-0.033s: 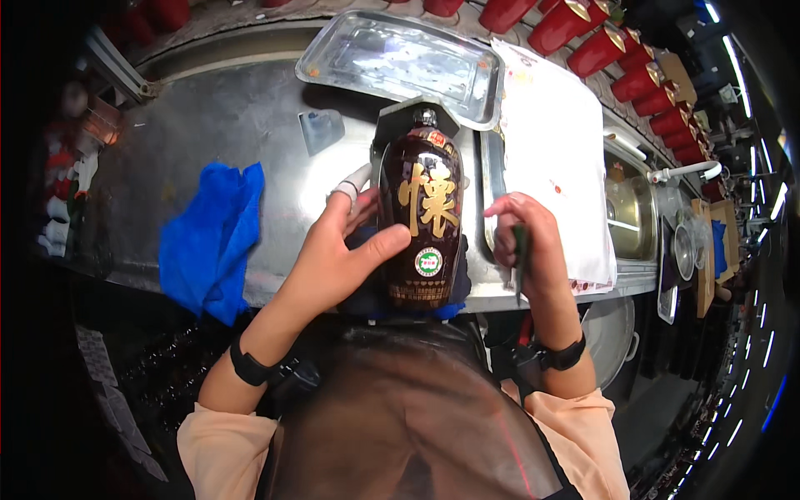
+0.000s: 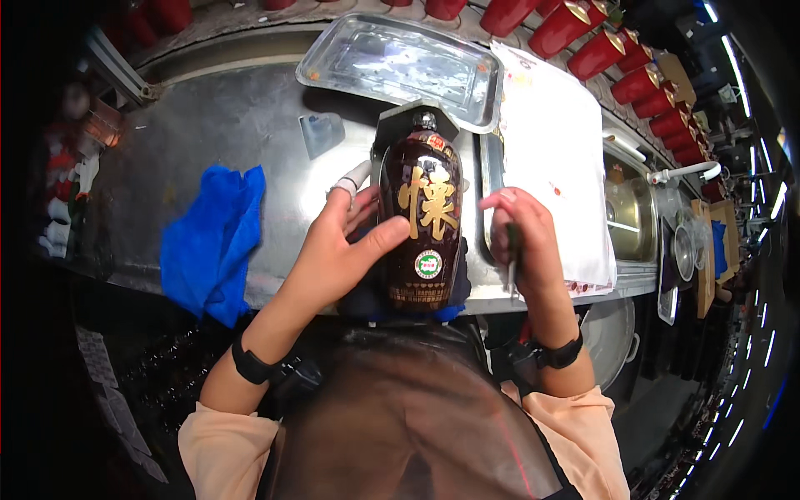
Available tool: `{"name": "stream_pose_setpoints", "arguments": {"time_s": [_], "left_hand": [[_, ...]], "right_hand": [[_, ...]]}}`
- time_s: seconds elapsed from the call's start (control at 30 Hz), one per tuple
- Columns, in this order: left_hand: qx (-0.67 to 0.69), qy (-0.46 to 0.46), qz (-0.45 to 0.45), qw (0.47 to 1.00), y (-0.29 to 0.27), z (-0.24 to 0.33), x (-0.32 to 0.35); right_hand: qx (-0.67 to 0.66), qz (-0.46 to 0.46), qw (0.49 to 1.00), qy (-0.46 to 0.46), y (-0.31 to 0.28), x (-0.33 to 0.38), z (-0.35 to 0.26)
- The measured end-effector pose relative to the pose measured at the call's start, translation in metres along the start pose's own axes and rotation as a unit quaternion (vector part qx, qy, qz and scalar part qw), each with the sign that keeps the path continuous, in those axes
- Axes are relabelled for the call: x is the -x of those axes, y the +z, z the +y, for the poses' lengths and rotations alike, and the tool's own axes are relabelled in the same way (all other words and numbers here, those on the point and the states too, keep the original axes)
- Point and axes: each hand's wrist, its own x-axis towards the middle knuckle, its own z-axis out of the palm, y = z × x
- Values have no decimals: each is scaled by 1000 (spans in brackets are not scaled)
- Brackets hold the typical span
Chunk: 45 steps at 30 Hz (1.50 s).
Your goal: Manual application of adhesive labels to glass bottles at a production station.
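Left hand (image 2: pixel 337 250) spread, thumb touching a dark bottle (image 2: pixel 427 221); right hand (image 2: pixel 527 237) curled around what may be a slim tool (image 2: pixel 513 250). The bottle is between them at the counter's (image 2: pixel 208 125) near edge, long axis running away from the person, neck farthest. Beyond: a tray (image 2: pixel 400 62); left, a blue cloth (image 2: pixel 212 237).

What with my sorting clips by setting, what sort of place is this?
Probably a workroom where bottles are finished or packed: a metal workbench, a large dark bottle with gold decoration lying on it, and rows of red containers with gold tops behind.
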Motion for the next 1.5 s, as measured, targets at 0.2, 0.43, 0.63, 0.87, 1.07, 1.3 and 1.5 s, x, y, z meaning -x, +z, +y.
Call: {"name": "stream_pose_setpoints", "arguments": {"time_s": [0.2,0.43,0.63,0.87,1.07,1.3,1.5], "left_hand": [[88,0,-15,996,12,2,-22],[83,-16,-17,996,10,1,-22],[86,-25,-21,996,9,0,-25],[84,-28,-18,996,8,-1,-25],[80,-19,-17,996,9,0,-23],[76,-12,-20,997,12,0,-25],[62,-26,-9,998,7,-5,-19]], "right_hand": [[75,19,993,-94,30,-34,7],[138,43,986,-86,33,-41,12],[136,43,986,-87,32,-41,14],[116,35,989,-89,32,-41,12],[55,2,996,-74,31,-42,12],[74,11,995,-58,30,-41,11],[47,-10,998,-46,28,-30,14]]}}
